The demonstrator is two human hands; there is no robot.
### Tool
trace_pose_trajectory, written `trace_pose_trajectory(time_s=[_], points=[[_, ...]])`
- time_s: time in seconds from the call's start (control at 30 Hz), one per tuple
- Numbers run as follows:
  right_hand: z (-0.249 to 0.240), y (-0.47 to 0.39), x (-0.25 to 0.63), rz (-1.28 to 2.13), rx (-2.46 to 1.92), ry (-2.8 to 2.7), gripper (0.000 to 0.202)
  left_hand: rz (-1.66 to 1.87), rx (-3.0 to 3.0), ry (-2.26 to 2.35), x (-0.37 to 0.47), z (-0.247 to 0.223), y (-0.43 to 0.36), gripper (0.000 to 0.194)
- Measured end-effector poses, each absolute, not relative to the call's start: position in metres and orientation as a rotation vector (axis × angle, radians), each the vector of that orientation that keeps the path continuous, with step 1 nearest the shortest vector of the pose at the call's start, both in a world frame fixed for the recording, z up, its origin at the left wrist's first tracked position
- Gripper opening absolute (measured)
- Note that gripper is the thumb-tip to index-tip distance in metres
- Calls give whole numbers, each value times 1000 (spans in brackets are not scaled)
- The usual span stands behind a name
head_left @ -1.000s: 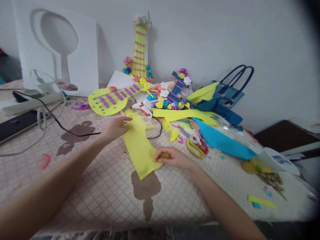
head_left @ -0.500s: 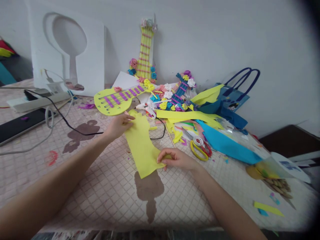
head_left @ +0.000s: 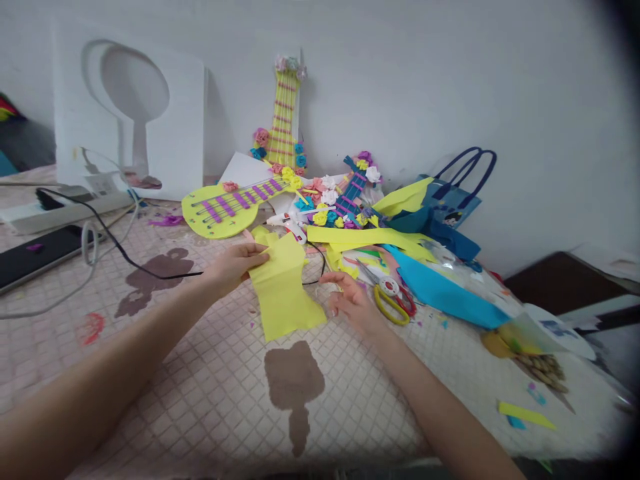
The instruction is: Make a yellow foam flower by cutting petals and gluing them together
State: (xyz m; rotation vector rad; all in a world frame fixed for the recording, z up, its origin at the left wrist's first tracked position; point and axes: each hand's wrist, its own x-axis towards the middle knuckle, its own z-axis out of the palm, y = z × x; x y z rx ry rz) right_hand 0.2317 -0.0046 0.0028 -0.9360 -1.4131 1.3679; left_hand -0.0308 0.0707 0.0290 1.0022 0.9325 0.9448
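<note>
My left hand [head_left: 239, 265] pinches the upper left edge of a yellow sheet of crepe paper [head_left: 284, 290], whose lower end hangs toward me over the tablecloth. Just right of the sheet is my right hand [head_left: 353, 300], its fingers apart and nothing in them. Beyond the paper lies a white hot glue gun [head_left: 289, 225]. A pair of scissors [head_left: 393, 297] with yellow and red handles rests to the right of my right hand. Behind my left hand, a yellow paper guitar [head_left: 220, 212] with purple frets lies flat.
A second yellow guitar [head_left: 284, 120] leans on the wall, with paper flowers around it. Yellow strips [head_left: 370, 237], a blue strip [head_left: 450, 290] and a blue bag [head_left: 457, 203] are at right. At left are a phone [head_left: 45, 257], a power strip [head_left: 70, 207] and cables.
My right hand has let go of the yellow paper's lower right corner and moved up and right, fingers opening. The left hand still holds the paper, its lower edge now higher. The view has shifted slightly.
</note>
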Motion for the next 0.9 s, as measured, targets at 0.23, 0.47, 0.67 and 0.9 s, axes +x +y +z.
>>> trace_pose_trajectory(time_s=[0.23, 0.47, 0.67, 0.9], points=[[-9, -12, 200, 1530, -871, -1376, 38, 742, 1019, 833, -16, 19, 53, 34], [18, -8, 228, 1236, -900, -1315, 19, 775, 1100, 880, -12, 15, 53, 38], [18, -15, 224, 1374, -847, -1413, 58, 765, 1065, 862, 0, 16, 38, 46], [-1, -29, 190, 1647, -893, -1300, 54, 874, 1175, 845, 13, 17, 17, 36]])
